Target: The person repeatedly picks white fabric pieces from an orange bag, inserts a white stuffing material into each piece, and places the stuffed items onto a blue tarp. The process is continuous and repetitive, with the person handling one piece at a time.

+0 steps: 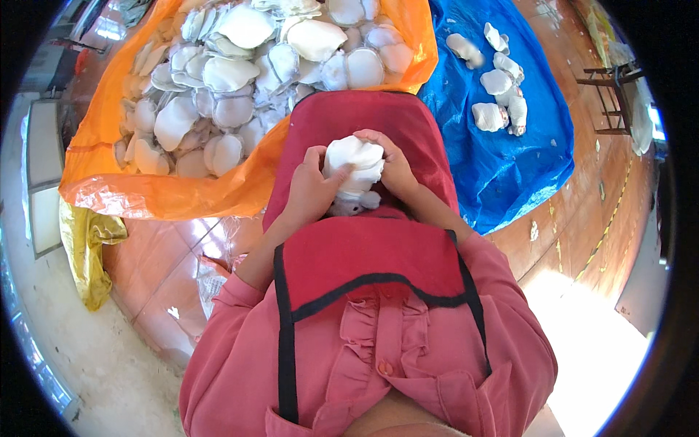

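Over my lap I hold a bundle of white cup-shaped fabric pads (352,156) between both hands. My left hand (314,188) closes on its left side, with the thumb laid across the front. From the right and the top edge, the fingers of my right hand (395,169) curl round it. A greyish, fuzzy-looking piece (351,205) shows just below the bundle; whether it is part of it I cannot tell. Beneath my hands a dark red apron (364,113) covers my lap.
An orange plastic sheet (98,188) at the far left carries a large heap of white pads (233,73). To the right, a blue plastic sheet (502,171) bears several white bundles (489,116). A wooden stool (615,98) stands at far right. Yellow plastic (86,251) lies left.
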The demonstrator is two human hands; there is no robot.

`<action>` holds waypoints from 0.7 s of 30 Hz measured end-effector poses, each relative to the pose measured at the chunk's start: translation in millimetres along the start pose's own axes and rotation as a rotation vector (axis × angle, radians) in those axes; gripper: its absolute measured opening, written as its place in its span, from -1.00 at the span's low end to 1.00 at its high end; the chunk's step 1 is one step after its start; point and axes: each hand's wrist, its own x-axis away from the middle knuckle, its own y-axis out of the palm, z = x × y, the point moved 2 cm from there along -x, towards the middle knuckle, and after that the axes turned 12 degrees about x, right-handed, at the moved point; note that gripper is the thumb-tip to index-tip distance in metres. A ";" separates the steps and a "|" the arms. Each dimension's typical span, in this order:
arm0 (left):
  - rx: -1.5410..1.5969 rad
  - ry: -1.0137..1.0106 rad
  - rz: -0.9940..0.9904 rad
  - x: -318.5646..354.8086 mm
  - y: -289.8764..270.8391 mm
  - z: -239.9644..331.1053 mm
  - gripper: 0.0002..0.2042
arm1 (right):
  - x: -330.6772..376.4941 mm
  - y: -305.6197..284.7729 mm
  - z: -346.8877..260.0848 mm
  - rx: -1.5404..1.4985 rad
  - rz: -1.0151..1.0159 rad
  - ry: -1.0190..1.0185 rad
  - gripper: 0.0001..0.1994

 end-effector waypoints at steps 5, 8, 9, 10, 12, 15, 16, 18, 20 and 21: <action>0.157 -0.136 0.003 -0.7 4.0 -16.3 -0.65 | -8.2 0.9 -8.2 0.237 -0.106 -0.009 -0.66; 0.107 0.026 0.020 -6.3 7.0 -15.7 -0.64 | -17.1 -1.3 -21.5 0.543 -0.002 -0.263 -0.74; 0.100 0.065 0.020 -7.0 7.4 -13.8 -0.64 | -18.1 0.1 -23.8 0.657 0.054 -0.378 -0.76; 0.093 0.105 0.022 -8.1 6.9 -8.5 -0.63 | -14.9 1.8 -21.6 0.602 0.122 -0.396 -0.75; 0.088 0.120 0.022 -6.5 6.1 -1.2 -0.63 | -5.0 5.9 -14.8 0.493 0.259 -0.430 -0.74; 0.152 -0.021 -0.064 -4.7 5.9 -3.4 -0.65 | -1.0 8.1 -18.1 0.437 0.398 -0.500 -0.73; 0.217 -0.116 -0.152 -4.1 8.2 -9.2 -0.66 | -4.3 4.5 -16.8 0.440 0.379 -0.572 -0.67; 0.267 -0.240 -0.278 -3.5 9.6 -14.8 -0.67 | -5.4 5.5 -14.0 0.396 0.366 -0.582 -0.72; 0.247 -0.295 -0.360 -5.2 10.1 -7.3 -0.66 | -6.5 3.9 -11.9 0.375 0.336 -0.564 -0.74; 0.295 -0.330 -0.384 -5.7 13.5 -11.9 -0.65 | -7.6 3.3 -6.3 0.373 0.315 -0.542 -0.73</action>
